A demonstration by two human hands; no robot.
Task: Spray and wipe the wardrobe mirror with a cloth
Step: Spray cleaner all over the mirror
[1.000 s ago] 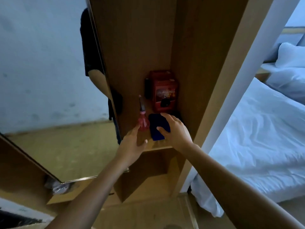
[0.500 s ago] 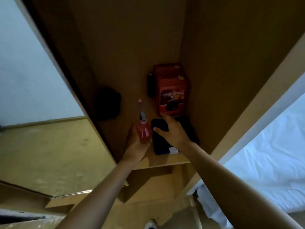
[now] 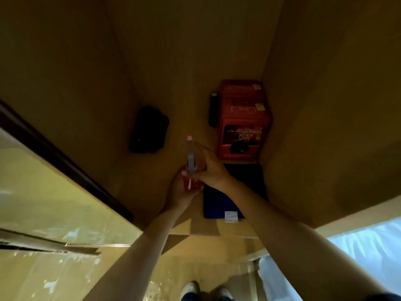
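1. Shiny glass on the far left is the wardrobe mirror [image 3: 43,192], on the open door. It is hard and can break, so rub it softly. No wiping has started, I think.
2. The left hand [image 3: 182,192] is wrapped around the red belly of the spray bottle [image 3: 191,170]. The bottle looks small, light and a bit slippery. Hold the fat part.
3. The right hand [image 3: 211,170] has its fingers pressed on the bottle's grey top. It is dark, so it may be turning the top or only steadying it.
4. The blue cloth [image 3: 219,205] lies flat on the wooden shelf [image 3: 217,229], near the edge, just right of the bottle. It is soft and floppy. Grab it in a bunch.
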